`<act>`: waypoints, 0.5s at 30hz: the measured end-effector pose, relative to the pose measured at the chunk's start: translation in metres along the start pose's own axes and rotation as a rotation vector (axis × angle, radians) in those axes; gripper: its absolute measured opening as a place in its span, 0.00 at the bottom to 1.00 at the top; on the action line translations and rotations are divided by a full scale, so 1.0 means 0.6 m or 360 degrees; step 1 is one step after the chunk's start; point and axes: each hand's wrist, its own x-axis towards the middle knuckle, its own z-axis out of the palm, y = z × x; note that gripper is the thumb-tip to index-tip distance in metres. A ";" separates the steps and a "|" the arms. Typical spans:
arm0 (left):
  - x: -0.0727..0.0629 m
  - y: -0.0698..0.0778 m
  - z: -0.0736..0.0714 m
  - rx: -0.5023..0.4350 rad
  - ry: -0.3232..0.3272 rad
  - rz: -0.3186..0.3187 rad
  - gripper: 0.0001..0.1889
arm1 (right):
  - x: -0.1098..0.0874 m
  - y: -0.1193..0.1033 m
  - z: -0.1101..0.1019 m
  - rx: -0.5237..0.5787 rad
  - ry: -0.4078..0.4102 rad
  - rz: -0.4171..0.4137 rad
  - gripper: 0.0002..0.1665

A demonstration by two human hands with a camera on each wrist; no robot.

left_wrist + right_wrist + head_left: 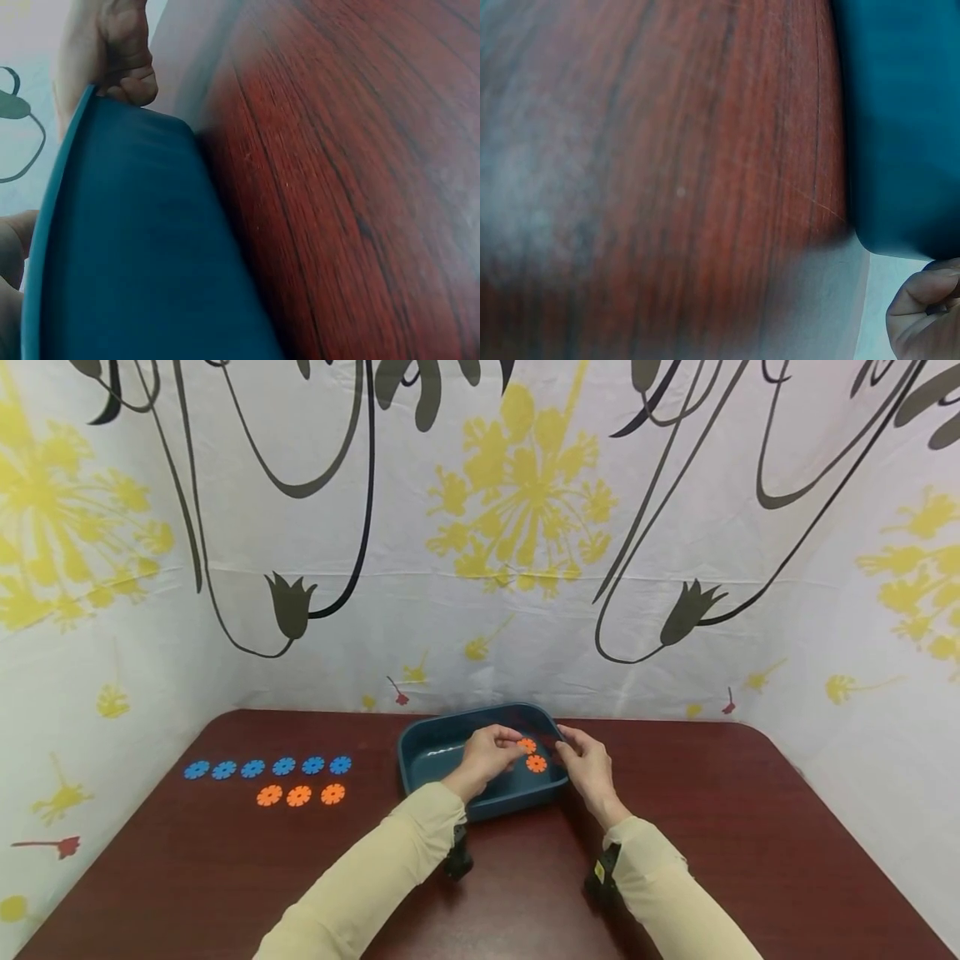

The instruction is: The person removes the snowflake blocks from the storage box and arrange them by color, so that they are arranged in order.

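Note:
A dark teal tray (420, 768) stands on the table with two notched plastic discs in its right part. My left hand (487, 756) reaches over the tray, and its thumb and forefinger pinch the edge of the upper orange disc (528, 746). Just below that lies the other orange disc (536, 764). At the tray's right end my right hand (588, 768) grips the rim between thumb and fingers. The left wrist view has the tray's outer wall (142, 225) large, with the right hand (124, 52) at its far corner. Curled fingers (922, 300) show beside the tray in the right wrist view.
On the left of the dark red table (510, 893) lies a row of several blue discs (252, 768). Below it sit three orange discs (298, 796). A patterned white cloth (480, 643) hangs behind the table and along both sides.

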 end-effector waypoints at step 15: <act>0.021 -0.005 0.031 0.0110 0.0082 -0.0033 0.11 | 0.000 -0.004 -0.001 -0.0101 0.0050 0.0003 0.20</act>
